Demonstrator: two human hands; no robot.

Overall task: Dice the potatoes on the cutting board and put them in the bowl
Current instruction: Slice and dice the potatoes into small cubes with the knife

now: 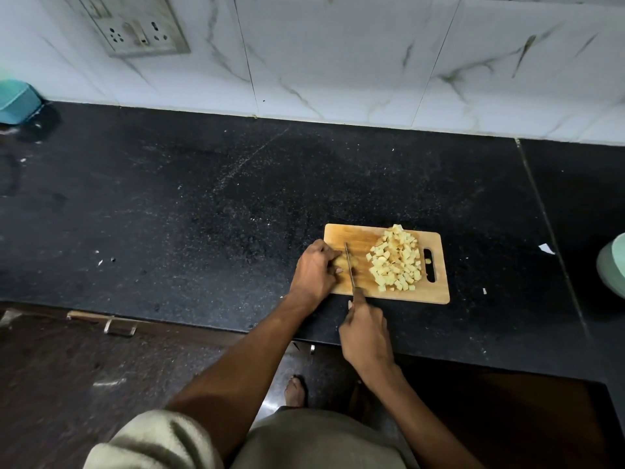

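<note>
**Head view: last potato piece under the knife**

Head camera shows me one wooden cutting board point(341, 233) on the black countertop point(203, 204). My left hand point(316, 270) curls its fingers over the one remaining potato piece point(342, 262) at the board's left end, pinning it down. My right hand point(367, 331) is wrapped round the handle of the single knife point(350, 269), whose blade runs just beside the left fingertips, edge down on the potato.

To do this cut well, I judge the left fingertips should stay tucked back with the knuckles guiding the blade, and the slices should match the cubes already made.

One heap of diced potato point(395, 260) sits on the board's right half, next to the handle slot; too many cubes to count, and one lies in the slot. A pale green vessel point(612, 265) shows at the right edge, well apart from the board; I cannot tell if it is the bowl. One teal object point(17, 103) sits far left, one socket plate point(135, 27) on the wall.
</note>
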